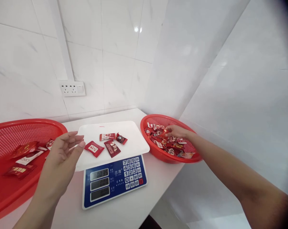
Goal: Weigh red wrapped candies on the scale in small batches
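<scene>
My left hand (62,149) hovers open, fingers stretched, over the left edge of the white scale tray (134,143). Several red wrapped sweets (111,147) lie on that tray. My right hand (176,131) reaches into the right red basket (166,157), fingers curled down among a heap of red sweet packets (163,140); whether it grips one is hidden. The scale's blue panel (115,181) has lit displays and a keypad.
A large red basket (5,194) at the left holds a few red and white packets (24,159). A white wall socket (73,88) sits on the tiled wall behind. The counter ends just right of the scale, with floor below.
</scene>
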`<state>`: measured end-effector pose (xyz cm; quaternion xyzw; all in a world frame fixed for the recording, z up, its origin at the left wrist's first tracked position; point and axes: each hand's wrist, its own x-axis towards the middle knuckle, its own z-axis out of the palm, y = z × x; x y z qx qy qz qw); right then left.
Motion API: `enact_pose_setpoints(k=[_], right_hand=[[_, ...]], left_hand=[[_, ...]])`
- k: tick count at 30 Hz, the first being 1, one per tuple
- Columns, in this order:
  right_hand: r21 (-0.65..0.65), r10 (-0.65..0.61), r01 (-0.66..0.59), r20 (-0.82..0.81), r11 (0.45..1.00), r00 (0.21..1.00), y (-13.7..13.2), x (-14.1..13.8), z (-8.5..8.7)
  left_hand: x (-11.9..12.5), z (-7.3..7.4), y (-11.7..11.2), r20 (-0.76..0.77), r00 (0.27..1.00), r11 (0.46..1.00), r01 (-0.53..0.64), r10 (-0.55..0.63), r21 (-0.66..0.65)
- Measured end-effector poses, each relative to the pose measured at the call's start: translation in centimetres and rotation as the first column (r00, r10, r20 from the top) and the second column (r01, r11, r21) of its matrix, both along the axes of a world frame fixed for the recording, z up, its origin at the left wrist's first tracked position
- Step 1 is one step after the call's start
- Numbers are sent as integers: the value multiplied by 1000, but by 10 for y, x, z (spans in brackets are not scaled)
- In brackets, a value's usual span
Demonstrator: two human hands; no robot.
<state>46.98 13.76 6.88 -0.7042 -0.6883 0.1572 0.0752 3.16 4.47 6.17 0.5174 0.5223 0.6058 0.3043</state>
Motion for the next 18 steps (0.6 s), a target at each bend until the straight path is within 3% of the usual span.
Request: enact_pose_setpoints(k=[4, 8, 11, 15, 18], right_hand=[[58, -7, 23, -259, 998, 966, -5, -13, 13], [83, -10, 65, -537, 994, 844, -10, -57, 29], [21, 91, -99, -621, 995, 779, -16, -106, 37], [-66, 207, -328, -656, 943, 726, -16, -169, 37], [-69, 260, -403, -662, 913, 703, -10, -202, 37]], left_hand=[[4, 2, -2, -2, 1000, 1000, 1, -1, 7], [5, 6, -6, 0, 1000, 1000, -3, 3, 20], [4, 10, -9, 17, 1000, 1000, 2, -3, 23], [1, 16, -13, 36, 999, 998, 17, -19, 55], [-1, 17, -14, 38, 999, 997, 17, -20, 75]])
